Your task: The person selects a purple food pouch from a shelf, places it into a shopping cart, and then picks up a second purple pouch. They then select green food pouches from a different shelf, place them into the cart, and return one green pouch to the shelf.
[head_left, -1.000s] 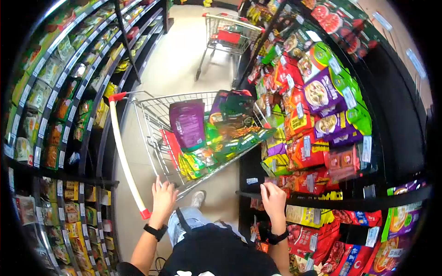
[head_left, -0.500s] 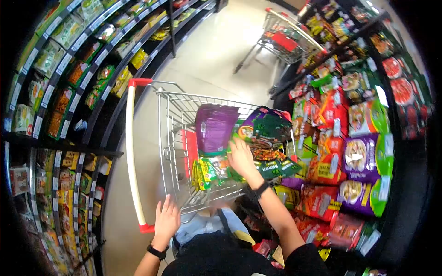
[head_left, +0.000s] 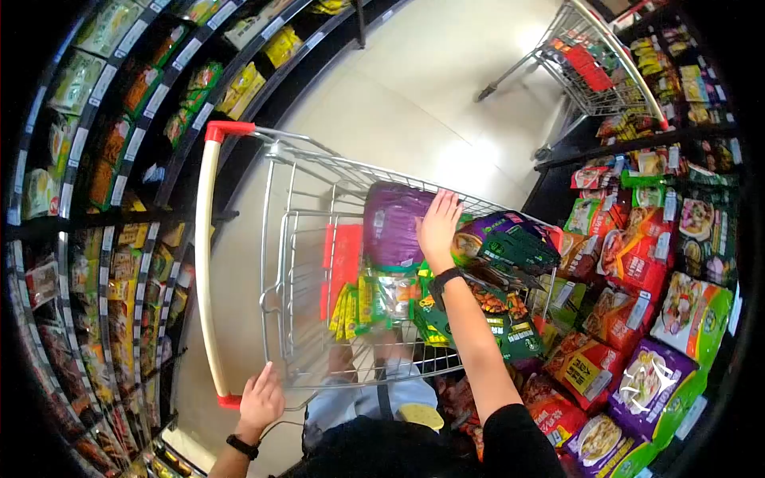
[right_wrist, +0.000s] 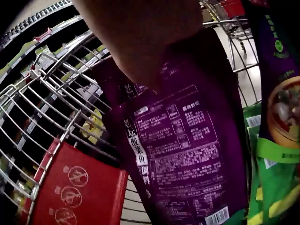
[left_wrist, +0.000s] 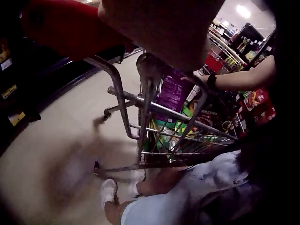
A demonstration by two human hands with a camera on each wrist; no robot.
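My right hand (head_left: 438,231) reaches into the shopping cart (head_left: 271,231) and rests on the right edge of a purple pouch (head_left: 392,227), its fingers extended in the head view. Up close in the right wrist view, the purple pouch (right_wrist: 183,154) shows white print and a barcode; the fingertips are hidden there. Right of this hand lies a dark pouch (head_left: 510,243) with a food picture. Green pouches (head_left: 518,338) and yellow-green packets (head_left: 347,311) fill the cart's lower part. My left hand (head_left: 261,397), fingers relaxed, is beside the red end (head_left: 229,401) of the cart handle.
Shelves of packaged food (head_left: 103,159) line the left side. Bagged goods (head_left: 629,319) are stacked on the right. Farther up the pale floor stands a second cart (head_left: 594,72). A red panel (head_left: 341,259) is inside the near cart, beside the pouches.
My right hand came from the right shelf side into the cart, over the green pouch, then onto the purple one. The left hand moved down beside the handle end. The view has turned.
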